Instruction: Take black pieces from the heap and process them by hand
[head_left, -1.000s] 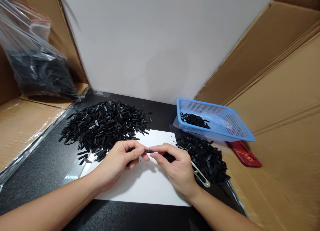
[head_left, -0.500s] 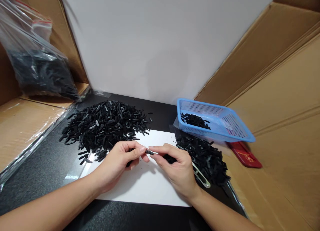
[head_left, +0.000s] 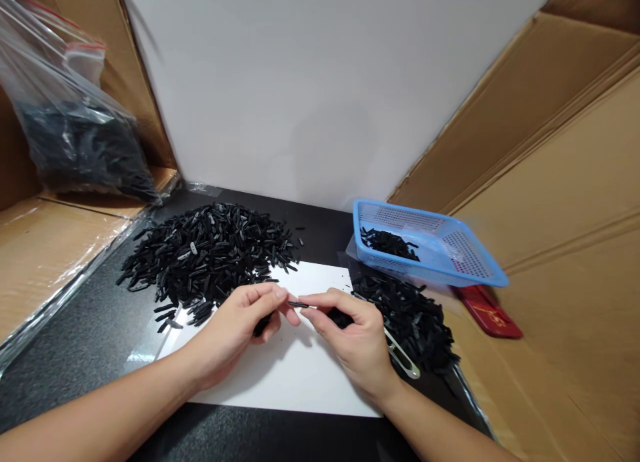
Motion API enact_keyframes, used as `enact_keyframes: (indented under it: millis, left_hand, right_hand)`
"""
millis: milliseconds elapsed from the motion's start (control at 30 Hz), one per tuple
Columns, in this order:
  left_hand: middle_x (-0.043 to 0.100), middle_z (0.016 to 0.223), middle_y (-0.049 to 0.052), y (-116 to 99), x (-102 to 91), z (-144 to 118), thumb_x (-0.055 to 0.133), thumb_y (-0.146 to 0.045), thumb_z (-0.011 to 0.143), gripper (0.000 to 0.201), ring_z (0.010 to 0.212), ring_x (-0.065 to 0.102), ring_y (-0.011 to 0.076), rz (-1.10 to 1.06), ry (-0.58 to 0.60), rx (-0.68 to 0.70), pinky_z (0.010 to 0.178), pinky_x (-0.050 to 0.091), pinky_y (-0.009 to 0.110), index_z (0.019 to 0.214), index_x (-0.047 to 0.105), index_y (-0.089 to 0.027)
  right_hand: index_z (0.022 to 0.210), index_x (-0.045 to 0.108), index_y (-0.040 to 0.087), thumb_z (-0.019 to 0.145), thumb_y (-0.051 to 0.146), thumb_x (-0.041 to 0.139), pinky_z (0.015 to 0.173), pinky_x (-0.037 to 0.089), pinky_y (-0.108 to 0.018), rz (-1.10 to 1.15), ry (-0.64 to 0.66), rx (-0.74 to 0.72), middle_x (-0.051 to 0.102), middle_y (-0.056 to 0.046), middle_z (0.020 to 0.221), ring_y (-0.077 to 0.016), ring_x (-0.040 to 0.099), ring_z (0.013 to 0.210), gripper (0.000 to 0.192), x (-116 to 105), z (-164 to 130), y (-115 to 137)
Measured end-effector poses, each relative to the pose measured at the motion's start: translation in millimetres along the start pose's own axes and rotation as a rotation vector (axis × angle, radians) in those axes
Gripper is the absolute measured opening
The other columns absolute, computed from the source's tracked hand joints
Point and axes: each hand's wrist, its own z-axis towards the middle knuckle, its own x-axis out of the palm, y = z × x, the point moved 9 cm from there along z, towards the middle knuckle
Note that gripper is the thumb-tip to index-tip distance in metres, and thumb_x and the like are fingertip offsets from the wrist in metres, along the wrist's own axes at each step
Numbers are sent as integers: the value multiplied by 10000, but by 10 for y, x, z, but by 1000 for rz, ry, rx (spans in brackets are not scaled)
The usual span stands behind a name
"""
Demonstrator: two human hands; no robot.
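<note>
My right hand [head_left: 353, 329] pinches a small, thin black strip [head_left: 299, 305] between thumb and fingertips. The strip's other end meets the fingers of my left hand [head_left: 250, 325], which are closed around it. More black pieces [head_left: 263, 323] show in the curl of my left hand. Something black also shows inside my right hand, too shaded to name. A pale-green slotted handle [head_left: 403, 355] sticks out beside my right wrist; whether my hand holds it or it lies on the pieces, I cannot tell. Both hands are above a white sheet [head_left: 300, 375].
A large heap of black strips [head_left: 210, 249] lies to the left, a smaller heap [head_left: 415, 322] to the right. Behind that heap, a blue basket [head_left: 435, 272] holds some strips. A red object [head_left: 493, 315] lies below it. A clear bag [head_left: 85, 142] of black pieces stands far left; cardboard flanks both sides.
The black strip has turned slightly between my fingertips and lies more level. My left thumb has shifted back a little. The rest looks the same.
</note>
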Motion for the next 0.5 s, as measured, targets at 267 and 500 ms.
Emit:
enact_keyframes:
  millis: [267, 500]
  left_hand:
    - [592, 774, -33, 40, -20, -12, 662, -227, 826, 222, 611, 440, 69, -127, -22, -42, 666, 360, 210, 1043, 642, -184]
    - [633, 715, -12, 54, -46, 46, 576, -331, 904, 232, 501, 338, 58, 26, 12, -36, 516, 245, 202, 1036, 618, -146]
  right_hand:
    - [796, 785, 230, 760, 264, 746, 625, 487, -299, 49, -57, 172, 708, 1, 651, -166, 598, 586, 64, -58, 2, -235]
    - [814, 756, 194, 765, 283, 714, 503, 382, -252, 36, -114, 222, 562, 35, 558, -117, 481, 510, 109, -254, 205, -301]
